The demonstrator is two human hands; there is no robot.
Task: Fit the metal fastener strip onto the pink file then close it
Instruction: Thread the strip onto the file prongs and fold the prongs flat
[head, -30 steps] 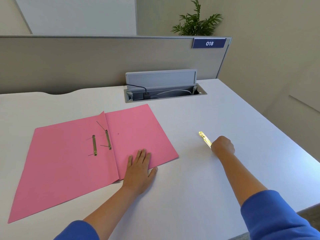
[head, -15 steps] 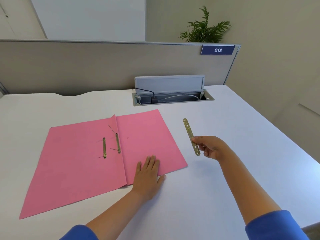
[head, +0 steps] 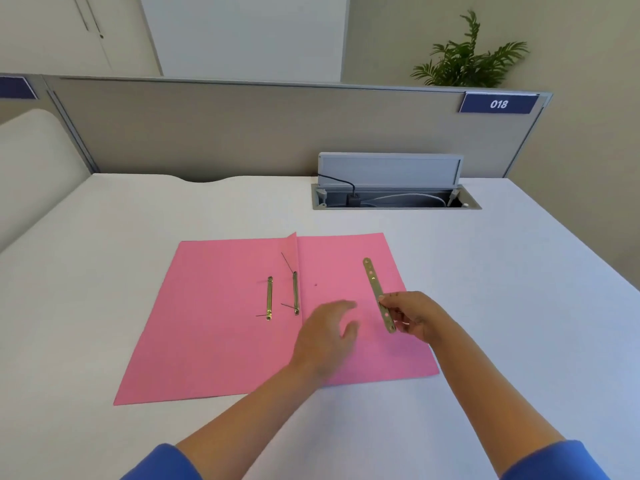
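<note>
Strip (head: 377,292) pinched near its lower end by right hand (head: 414,318), held over the right leaf of the open pink file (head: 221,337). Left hand (head: 327,336) blurred, fingers loosely spread, empty, just beside strip. File flat on desk (head: 502,306); two brass fittings (head: 282,297) at its fold.

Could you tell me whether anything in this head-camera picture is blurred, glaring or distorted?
Head view: the left hand is smeared by motion blur, its fingers indistinct; the right hand and the strip it pinches are fairly sharp; light is soft and even, with only faint shadows on the file; no strong glare; the wide lens bends the partition and desk edges.
</note>
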